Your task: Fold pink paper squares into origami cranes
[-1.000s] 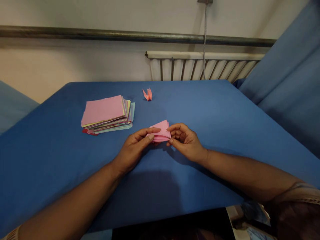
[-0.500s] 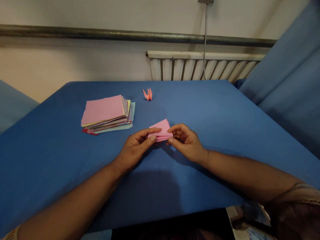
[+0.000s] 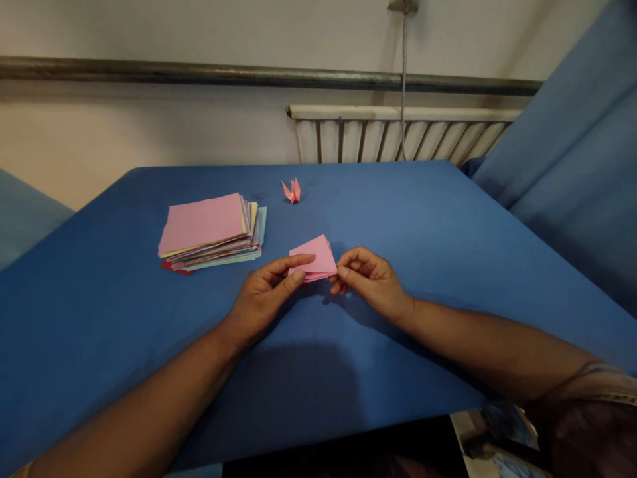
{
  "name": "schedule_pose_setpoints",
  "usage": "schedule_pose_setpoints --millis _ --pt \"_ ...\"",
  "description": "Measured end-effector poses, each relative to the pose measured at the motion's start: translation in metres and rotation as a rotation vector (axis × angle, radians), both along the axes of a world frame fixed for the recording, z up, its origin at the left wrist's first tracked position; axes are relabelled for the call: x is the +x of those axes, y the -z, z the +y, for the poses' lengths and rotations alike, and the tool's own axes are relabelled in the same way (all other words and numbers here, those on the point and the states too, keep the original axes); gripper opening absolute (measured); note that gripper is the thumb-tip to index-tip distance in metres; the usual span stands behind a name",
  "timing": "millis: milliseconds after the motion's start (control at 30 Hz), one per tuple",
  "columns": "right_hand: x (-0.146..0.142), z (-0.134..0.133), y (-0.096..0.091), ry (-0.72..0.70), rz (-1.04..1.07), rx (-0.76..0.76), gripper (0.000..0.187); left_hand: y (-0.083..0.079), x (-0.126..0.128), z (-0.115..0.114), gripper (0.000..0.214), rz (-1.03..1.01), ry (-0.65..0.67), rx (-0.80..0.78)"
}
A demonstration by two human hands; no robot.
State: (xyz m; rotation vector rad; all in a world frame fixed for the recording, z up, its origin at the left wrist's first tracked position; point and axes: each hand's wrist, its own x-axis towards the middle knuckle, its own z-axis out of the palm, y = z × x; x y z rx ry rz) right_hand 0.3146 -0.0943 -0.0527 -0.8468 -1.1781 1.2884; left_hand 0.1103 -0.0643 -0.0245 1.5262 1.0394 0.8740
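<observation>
A small folded pink paper with several layers is held just above the blue-covered table. My left hand pinches its left side, index finger on top and thumb at the front edge. At its right front corner, the thumb and index finger of my right hand are pressed together on the paper. My right hand's other fingers curl beneath. Beyond the hands stands a small coral-pink folded paper figure with upright points. The underside of the folded paper is hidden.
A thick stack of coloured paper sheets, pink on top, lies at the left, with a red piece under its front edge. A blue cloth covers the table. Behind it are a radiator, a pipe and a blue curtain.
The folded paper's layers have come closer together at the front. My right fingers have moved from its top to pinch its right corner. The view has shifted slightly.
</observation>
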Motion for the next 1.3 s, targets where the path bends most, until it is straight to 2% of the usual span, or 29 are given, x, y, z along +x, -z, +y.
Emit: schedule_pose_setpoints --millis 167,400,567,700,900,1133,1300 --pt "0.0011 0.0013 -0.0001 -0.023 0.027 -0.032 0.026 -0.0005 0.0009 -0.0008 0.039 -0.030 -0.006 -0.015" --pt "0.0017 0.0032 0.0045 -0.065 0.106 -0.083 0.026 -0.0031 0.0002 0.0003 0.038 0.049 0.020 0.084" --pt "0.0012 0.0058 0.0053 -0.089 0.126 -0.144 0.030 -0.0059 0.0023 -0.0007 0.038 0.061 0.011 0.083" --pt "0.0020 0.0059 0.0042 -0.088 0.089 -0.110 0.032 -0.0052 0.0037 -0.0010 0.039 0.022 0.002 0.048" --pt "0.0024 0.0002 -0.0002 -0.053 0.036 -0.037 0.025 -0.0024 0.0039 0.0008 0.043 0.013 0.011 0.021" --pt "-0.0006 -0.0009 -0.0016 -0.019 0.029 -0.031 0.028 -0.0012 0.0031 0.0007 0.049 0.016 0.037 -0.001" --pt "0.0020 -0.0009 -0.0013 -0.005 0.000 -0.022 0.023 0.0036 0.0016 0.0003 0.056 0.001 0.066 -0.039"
